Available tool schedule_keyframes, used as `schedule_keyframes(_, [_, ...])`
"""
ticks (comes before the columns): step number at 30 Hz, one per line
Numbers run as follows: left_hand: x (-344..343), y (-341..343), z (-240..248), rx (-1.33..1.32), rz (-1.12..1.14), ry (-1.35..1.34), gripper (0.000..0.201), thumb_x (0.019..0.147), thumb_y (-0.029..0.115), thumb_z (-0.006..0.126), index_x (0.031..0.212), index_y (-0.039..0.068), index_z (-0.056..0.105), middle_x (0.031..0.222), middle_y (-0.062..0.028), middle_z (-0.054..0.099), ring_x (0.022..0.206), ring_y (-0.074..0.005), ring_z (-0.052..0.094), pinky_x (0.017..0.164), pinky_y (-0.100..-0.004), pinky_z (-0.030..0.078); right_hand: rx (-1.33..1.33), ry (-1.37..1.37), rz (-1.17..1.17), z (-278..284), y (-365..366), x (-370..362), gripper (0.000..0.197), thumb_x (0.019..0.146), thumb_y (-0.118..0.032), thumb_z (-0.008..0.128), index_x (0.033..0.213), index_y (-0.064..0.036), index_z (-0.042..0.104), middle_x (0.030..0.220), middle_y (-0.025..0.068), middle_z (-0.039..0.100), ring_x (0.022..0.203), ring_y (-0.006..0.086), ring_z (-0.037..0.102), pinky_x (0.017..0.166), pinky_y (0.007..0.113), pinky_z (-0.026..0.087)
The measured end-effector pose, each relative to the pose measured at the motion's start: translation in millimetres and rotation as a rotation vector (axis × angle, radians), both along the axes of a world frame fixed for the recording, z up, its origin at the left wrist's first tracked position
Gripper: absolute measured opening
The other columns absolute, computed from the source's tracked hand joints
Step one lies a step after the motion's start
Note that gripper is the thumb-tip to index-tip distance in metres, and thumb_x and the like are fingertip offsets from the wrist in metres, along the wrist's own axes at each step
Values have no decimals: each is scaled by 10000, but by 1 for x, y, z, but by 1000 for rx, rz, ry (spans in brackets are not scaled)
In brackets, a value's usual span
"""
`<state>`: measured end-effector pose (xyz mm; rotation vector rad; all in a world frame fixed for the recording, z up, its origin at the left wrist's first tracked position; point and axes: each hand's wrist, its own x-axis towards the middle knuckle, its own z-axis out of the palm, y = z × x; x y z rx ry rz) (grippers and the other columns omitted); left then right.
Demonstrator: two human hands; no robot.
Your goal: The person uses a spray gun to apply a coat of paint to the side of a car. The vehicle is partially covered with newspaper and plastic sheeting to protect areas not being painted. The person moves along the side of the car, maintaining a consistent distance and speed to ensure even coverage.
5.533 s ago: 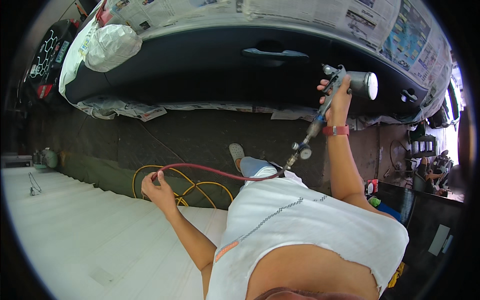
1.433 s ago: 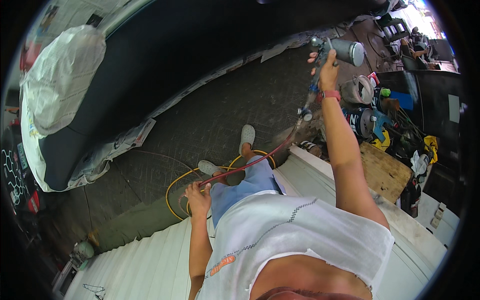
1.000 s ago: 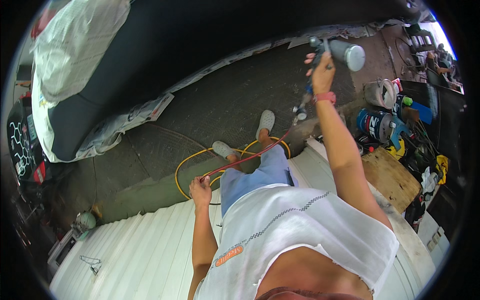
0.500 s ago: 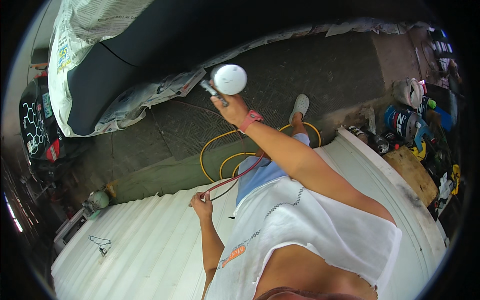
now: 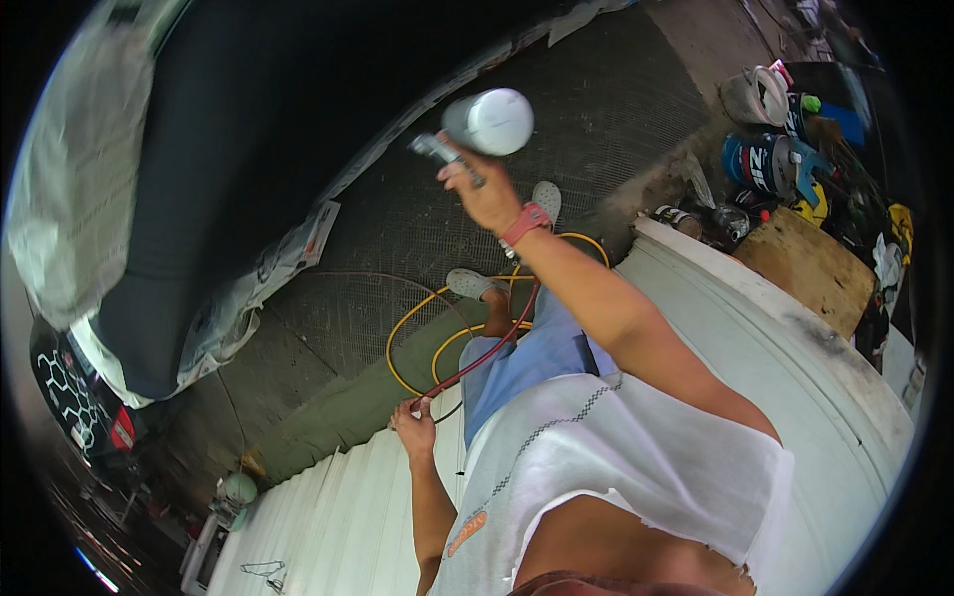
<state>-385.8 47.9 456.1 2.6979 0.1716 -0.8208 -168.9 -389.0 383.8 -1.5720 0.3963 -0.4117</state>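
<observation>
In my right hand (image 5: 490, 199) is a spray gun (image 5: 447, 159) with a round white cup (image 5: 500, 121) on top, slightly blurred by motion. My fingers are wrapped round its grip, and the gun faces the dark car panel (image 5: 238, 149) at the upper left, apart from it. My left hand (image 5: 412, 422), lower and to the left, closes on a red hose (image 5: 472, 366), which runs up toward my right wrist. Masking paper and plastic (image 5: 84, 169) cover the panel's left side, and more masking paper (image 5: 283, 253) runs along its lower edge.
Loops of yellow hose (image 5: 390, 343) lie on the floor round my feet. A white corrugated sheet (image 5: 338, 507) stands close behind me. Paint cans (image 5: 760, 164), a white bucket (image 5: 752, 97) and a wooden board (image 5: 807, 268) crowd the right. A dark vehicle part (image 5: 75, 397) is at far left.
The whole view has turned and shifted. My right hand with the spray gun appears farther up and right in the picture. Both feet show now, where one did before. My left hand keeps the hose.
</observation>
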Motion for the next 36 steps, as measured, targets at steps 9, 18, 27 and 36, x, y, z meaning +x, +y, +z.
schedule_keyframes(9, [79,-143,-24,-22,-130,7,297,957,308,751,1052,29,711,1038,-166,718,1065,-381,628,982,-486,466,163,131,-382,8,-274,-15,513,1129,-446,439,1102,-4,698,920,61,740,713,84,650,513,242,483])
schedule_keyframes(18, [104,-245,-30,-63,-218,28,382,984,338,717,1155,1,662,1083,-229,694,1069,-444,619,973,-525,465,-50,62,-736,-36,-392,7,499,1123,-432,454,1066,-17,725,853,51,763,535,111,604,460,267,465])
schedule_keyframes(27, [66,-124,-71,-4,137,267,338,1022,306,699,1073,-28,708,1001,-186,746,938,-278,698,895,-396,528,-119,89,-232,-100,-146,-23,491,1021,-355,649,1475,-170,616,1224,165,722,1174,366,665,1039,463,504])
schedule_keyframes(36, [44,18,-63,97,51,131,251,996,249,727,1011,-1,712,925,-173,721,883,-309,663,872,-438,511,-113,-56,158,-144,128,-24,291,939,-395,725,1145,-193,762,1045,123,765,889,351,736,795,473,596])
